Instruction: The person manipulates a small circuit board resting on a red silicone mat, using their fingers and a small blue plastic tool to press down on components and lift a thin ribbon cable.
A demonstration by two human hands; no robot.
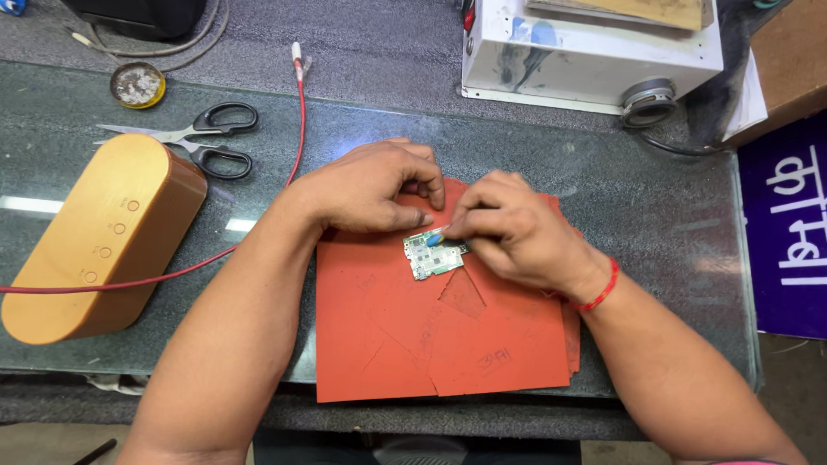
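On the red mat (448, 344), the right hand (517, 232) pinches a blue tool (435, 238) against the small circuit board (433, 255), the left hand (370, 185) pressing beside it, grip empty, scissors (202, 138) and gold speaker (95, 237) far left.

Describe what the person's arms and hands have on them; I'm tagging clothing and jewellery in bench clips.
Both forearms are bare, with no sleeves in view and no gloves. The right hand has a thin red thread band around its wrist. The left hand and its wrist carry nothing visible: no ring, watch or band. A sliver of pink shows at the lower right edge; what it is cannot be told.
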